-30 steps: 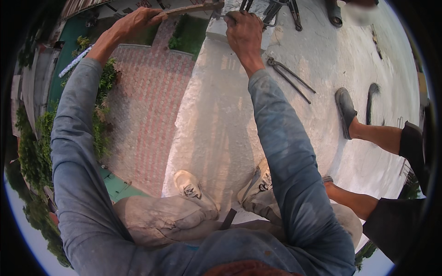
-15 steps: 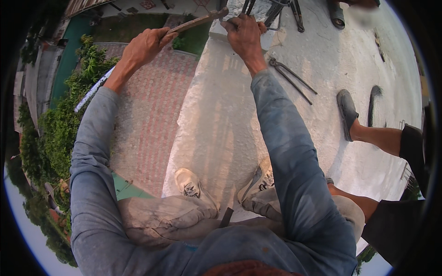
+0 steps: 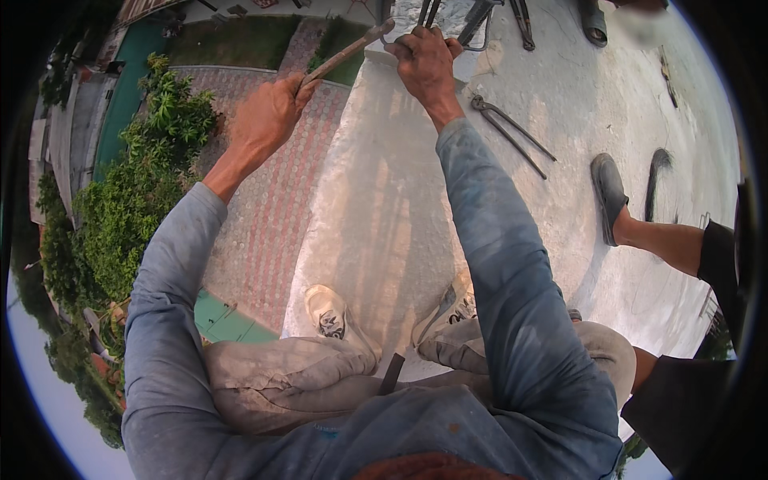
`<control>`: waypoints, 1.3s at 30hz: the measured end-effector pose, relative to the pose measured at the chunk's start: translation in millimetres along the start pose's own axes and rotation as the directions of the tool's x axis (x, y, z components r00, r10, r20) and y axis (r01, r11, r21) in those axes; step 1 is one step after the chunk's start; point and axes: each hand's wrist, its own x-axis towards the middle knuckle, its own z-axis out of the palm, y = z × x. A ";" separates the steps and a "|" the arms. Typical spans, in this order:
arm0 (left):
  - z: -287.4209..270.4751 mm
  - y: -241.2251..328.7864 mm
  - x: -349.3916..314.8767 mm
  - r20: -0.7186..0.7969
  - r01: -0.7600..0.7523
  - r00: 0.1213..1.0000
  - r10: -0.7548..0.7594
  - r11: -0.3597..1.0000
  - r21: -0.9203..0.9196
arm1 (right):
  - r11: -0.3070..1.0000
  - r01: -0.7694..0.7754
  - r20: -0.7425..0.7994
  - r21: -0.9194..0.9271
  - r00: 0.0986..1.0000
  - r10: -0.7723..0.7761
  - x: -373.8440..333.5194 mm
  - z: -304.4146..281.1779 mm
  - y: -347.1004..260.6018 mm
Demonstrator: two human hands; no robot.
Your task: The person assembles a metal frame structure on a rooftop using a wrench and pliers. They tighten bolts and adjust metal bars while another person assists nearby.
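My left hand (image 3: 268,112) is closed around one end of a long brownish bar (image 3: 348,54), which slants away up to the right. The far tip of the bar reaches close to my right hand (image 3: 426,66), at the raised concrete edge. My right fingers are curled over dark steel rods (image 3: 430,14) there, though how many they grip is hidden. Just right of that hand, a dark metal frame (image 3: 478,26) lies on the concrete. Long-handled pincers (image 3: 512,136) rest on the surface nearer to my right forearm.
I stand on a whitish concrete slab (image 3: 376,200) whose left edge drops off to paving (image 3: 264,192) and green trees (image 3: 128,216) far below. Another person's sandalled foot (image 3: 612,200) is at the right, beside a dark brush-like strip (image 3: 656,180). Another tool (image 3: 522,26) lies farther off.
My left hand has come nearer to me and slightly right, lowering its end of the bar so the bar slants more steeply. My right hand has stayed nearly in place.
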 end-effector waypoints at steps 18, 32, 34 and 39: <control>-19.2 -34.7 32.1 -0.209 -0.324 0.933 0.295 0.938 -0.125 | 0.347 -0.467 0.376 0.813 0.877 0.299 -91.3 1.1 -157.7; 20.1 86.9 89.2 -0.472 -0.675 0.652 0.593 0.738 -0.005 | -0.379 -0.598 0.687 0.706 0.447 0.573 -166.3 -67.2 -196.6; 40.5 88.1 102.3 -0.427 -0.639 0.620 0.659 0.739 0.213 | -0.387 -0.641 0.721 0.663 0.408 0.560 -172.3 -71.4 -193.7; 53.8 79.0 122.1 -0.292 -0.510 0.765 0.575 0.816 0.271 | -0.374 -0.696 0.756 0.613 0.379 0.534 -178.2 -82.4 -171.7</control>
